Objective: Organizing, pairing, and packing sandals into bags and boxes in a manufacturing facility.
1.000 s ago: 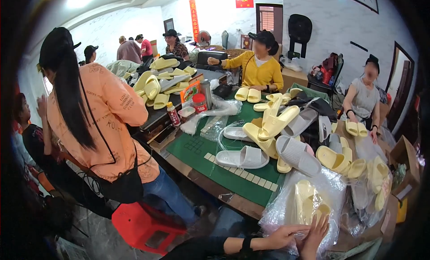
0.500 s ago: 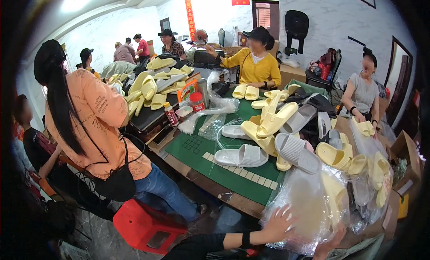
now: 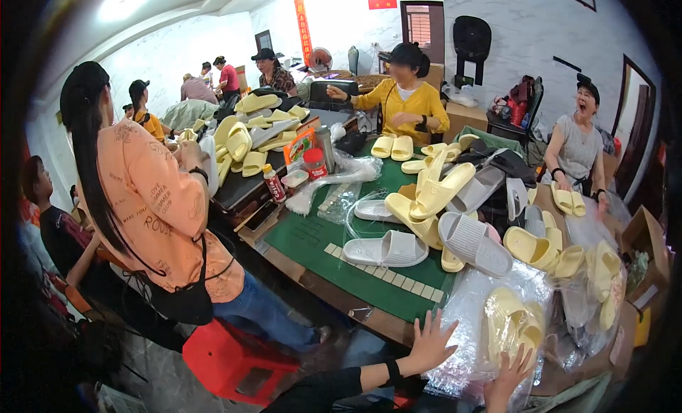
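Both hands are pressing on a clear plastic bag at five o'clock in the view. Left hand, fingers spread apart, is lying flat on the bag's near-left edge, a black band at its wrist. Right hand is also spreading open, fingertips touching the bag's lower edge, clamped on nothing. Inside the bag a pair of yellow slippers is showing through the film. At twelve o'clock from the bag, a grey slipper is lying beside a heap of yellow slippers on a green table mat. At nine o'clock, a person in an orange shirt is sitting on a red stool.
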The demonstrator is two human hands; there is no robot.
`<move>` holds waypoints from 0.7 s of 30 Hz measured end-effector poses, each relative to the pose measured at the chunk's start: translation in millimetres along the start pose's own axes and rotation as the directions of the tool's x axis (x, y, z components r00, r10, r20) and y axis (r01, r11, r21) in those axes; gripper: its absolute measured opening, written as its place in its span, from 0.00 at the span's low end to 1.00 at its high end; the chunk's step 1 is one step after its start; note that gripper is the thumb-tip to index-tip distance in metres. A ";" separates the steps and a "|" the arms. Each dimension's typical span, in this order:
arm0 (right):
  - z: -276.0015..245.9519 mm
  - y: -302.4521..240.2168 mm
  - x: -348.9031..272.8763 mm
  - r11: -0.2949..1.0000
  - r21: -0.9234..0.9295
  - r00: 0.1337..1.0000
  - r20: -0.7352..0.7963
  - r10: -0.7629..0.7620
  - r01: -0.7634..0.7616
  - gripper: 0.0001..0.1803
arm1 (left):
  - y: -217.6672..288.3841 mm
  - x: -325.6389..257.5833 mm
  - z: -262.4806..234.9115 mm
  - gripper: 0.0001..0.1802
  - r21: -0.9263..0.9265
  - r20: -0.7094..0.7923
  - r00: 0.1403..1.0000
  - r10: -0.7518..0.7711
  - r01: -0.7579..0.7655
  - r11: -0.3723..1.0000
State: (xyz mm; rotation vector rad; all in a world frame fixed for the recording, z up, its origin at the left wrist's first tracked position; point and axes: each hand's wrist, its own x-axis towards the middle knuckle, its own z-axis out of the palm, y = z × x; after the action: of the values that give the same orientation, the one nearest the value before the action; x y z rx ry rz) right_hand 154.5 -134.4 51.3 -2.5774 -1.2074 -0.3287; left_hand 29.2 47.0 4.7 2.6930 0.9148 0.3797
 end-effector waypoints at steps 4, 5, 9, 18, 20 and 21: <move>24.2 12.1 -4.0 0.999 -0.036 0.998 0.054 0.016 -0.014 0.44 | -14.8 9.3 20.2 0.37 -0.102 0.084 0.995 -0.061 0.070 0.992; 37.0 21.8 -6.7 0.999 -0.039 0.997 0.072 -0.030 0.033 0.47 | -15.9 8.9 22.2 0.37 -0.101 0.084 0.994 -0.066 0.074 0.992; 46.6 31.5 -12.0 0.996 0.006 0.988 0.126 -0.094 0.094 0.50 | -16.8 9.1 27.9 0.37 -0.294 0.036 0.999 0.015 -0.004 0.956; 39.6 21.7 -1.1 0.995 -0.094 0.974 0.227 -0.004 0.026 0.35 | -22.7 15.4 20.7 0.37 -0.194 -0.032 0.993 0.110 -0.114 0.974; 17.8 3.1 4.5 0.998 -0.058 0.979 0.202 -0.003 0.016 0.34 | -34.4 13.6 12.1 0.38 -0.295 0.045 0.994 0.097 -0.080 0.952; 17.5 2.0 5.3 0.995 -0.097 0.979 0.205 0.020 0.000 0.34 | -36.5 11.8 12.6 0.39 -0.265 0.010 0.993 0.120 -0.114 0.958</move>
State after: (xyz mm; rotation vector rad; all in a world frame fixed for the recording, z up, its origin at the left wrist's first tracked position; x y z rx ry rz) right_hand 160.9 -125.9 36.3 -2.7555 -1.2748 -0.1224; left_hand 22.3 80.1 -17.3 2.5055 0.6476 0.4558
